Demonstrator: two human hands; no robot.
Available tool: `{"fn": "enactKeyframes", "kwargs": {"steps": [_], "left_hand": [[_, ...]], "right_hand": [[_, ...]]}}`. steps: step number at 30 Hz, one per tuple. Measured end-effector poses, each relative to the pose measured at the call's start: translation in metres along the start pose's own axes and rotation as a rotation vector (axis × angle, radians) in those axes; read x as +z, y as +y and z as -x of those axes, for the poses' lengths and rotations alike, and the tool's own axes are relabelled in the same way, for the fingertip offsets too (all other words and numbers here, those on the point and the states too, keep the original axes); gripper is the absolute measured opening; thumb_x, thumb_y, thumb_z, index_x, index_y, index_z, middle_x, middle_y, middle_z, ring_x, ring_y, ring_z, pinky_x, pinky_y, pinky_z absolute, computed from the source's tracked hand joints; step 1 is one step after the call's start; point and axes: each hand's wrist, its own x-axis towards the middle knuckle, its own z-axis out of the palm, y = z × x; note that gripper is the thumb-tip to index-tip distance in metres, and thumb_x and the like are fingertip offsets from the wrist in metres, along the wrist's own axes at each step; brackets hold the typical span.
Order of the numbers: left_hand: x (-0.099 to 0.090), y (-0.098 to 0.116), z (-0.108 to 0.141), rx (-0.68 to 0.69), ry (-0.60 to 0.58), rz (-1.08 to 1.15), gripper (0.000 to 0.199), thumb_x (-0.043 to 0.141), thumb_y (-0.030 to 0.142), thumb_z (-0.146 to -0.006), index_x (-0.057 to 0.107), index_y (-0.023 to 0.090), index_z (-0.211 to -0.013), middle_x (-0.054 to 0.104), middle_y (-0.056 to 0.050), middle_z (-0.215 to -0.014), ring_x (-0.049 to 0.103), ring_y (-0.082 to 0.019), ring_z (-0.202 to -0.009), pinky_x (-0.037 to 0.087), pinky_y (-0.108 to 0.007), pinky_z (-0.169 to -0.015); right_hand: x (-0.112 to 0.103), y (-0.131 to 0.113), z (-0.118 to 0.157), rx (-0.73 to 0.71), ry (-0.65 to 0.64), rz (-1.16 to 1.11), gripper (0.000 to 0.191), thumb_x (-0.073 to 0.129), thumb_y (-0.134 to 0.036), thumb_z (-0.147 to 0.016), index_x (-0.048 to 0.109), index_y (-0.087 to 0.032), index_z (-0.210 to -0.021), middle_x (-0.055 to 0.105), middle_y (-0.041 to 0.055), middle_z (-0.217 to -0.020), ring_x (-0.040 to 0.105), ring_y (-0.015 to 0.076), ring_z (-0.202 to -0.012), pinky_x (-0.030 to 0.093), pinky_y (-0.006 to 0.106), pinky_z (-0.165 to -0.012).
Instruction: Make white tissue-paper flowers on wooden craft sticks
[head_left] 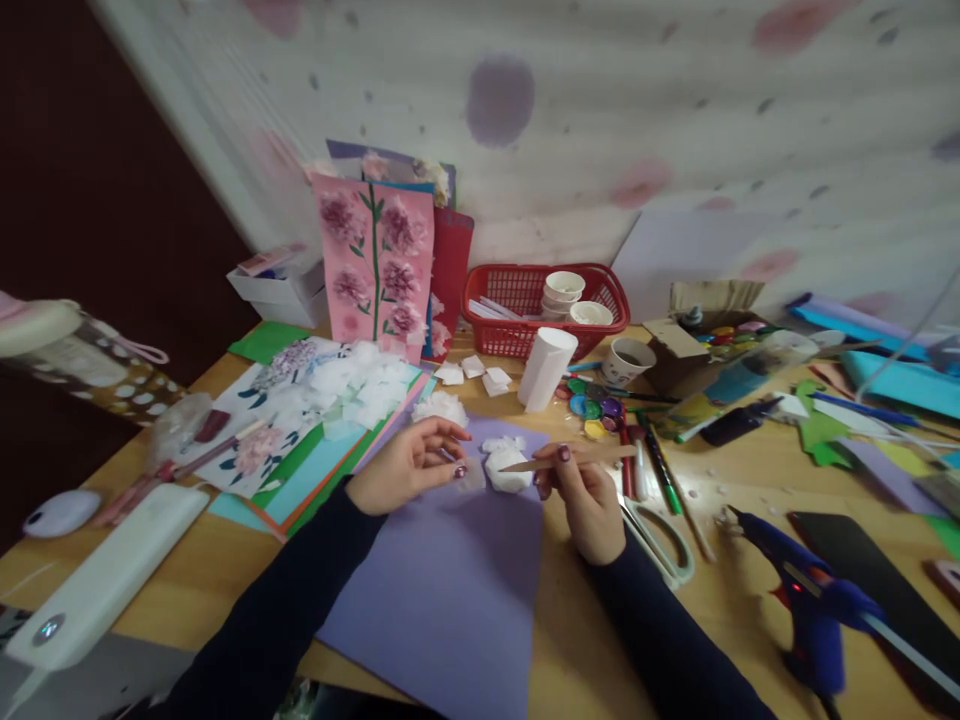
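In my right hand (581, 500) is a flat wooden craft stick (600, 455), pinched between thumb and fingers, its pointed tip over a small white lump (510, 468). I cannot tell whether that lump is crumpled paper or a dish of white paste. My left hand (412, 462) is to the left of it, thumb and fingertips closed on a thin, see-through piece of white tissue paper (471, 476). Beneath both lies a purple sheet of paper (457, 580). A fluffy white paper flower (440, 408) sits beyond my left fingers.
Folded white squares (496, 381) and a paper roll (547, 370) stand behind, before a red basket (547, 345). Paint pots (592, 408), scissors (667, 545) and a blue glue gun (806, 600) lie right. Loose tissue pieces (360, 380) cover coloured papers left, beside a white device (112, 575).
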Motion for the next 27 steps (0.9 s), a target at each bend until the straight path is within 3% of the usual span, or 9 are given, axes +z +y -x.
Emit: {"fn": "enactKeyframes", "kwargs": {"steps": [6,13,21,27], "left_hand": [[0.023,-0.006,-0.008,-0.008,-0.04,0.012,0.039,0.065,0.015,-0.068,0.05,0.016,-0.104,0.064,-0.002,-0.087,0.064,-0.013,-0.078,0.048,-0.03,-0.077],[0.028,-0.013,-0.013,-0.037,-0.115,0.097,0.045,0.068,0.019,-0.07,0.05,0.015,-0.111,0.069,-0.004,-0.085,0.067,-0.017,-0.08,0.047,-0.033,-0.079],[0.028,-0.012,-0.012,-0.048,-0.149,0.202,0.037,0.06,0.031,-0.082,0.049,0.013,-0.112,0.071,-0.006,-0.083,0.069,-0.019,-0.082,0.048,-0.035,-0.084],[0.028,-0.014,-0.011,-0.02,-0.123,0.158,0.044,0.067,0.019,-0.075,0.046,0.014,-0.114,0.07,-0.005,-0.086,0.068,-0.017,-0.083,0.048,-0.034,-0.083]], "right_hand": [[0.003,0.001,0.004,0.057,-0.053,-0.116,0.039,0.055,-0.053,-0.086,0.063,-0.015,-0.078,0.054,-0.0007,-0.056,0.051,0.0109,-0.049,0.043,0.024,-0.048],[0.004,0.002,0.003,0.066,-0.073,-0.133,0.04,0.057,-0.054,-0.084,0.064,-0.015,-0.076,0.054,-0.0014,-0.055,0.051,0.0102,-0.048,0.042,0.024,-0.048],[0.003,0.003,0.003,0.042,-0.028,-0.102,0.038,0.056,-0.052,-0.085,0.065,-0.015,-0.077,0.055,-0.0012,-0.057,0.051,0.0102,-0.049,0.041,0.024,-0.049],[-0.001,0.008,0.004,0.024,0.058,-0.104,0.039,0.053,-0.051,-0.088,0.065,-0.015,-0.08,0.055,-0.0018,-0.056,0.051,0.0099,-0.049,0.04,0.024,-0.051]]}}
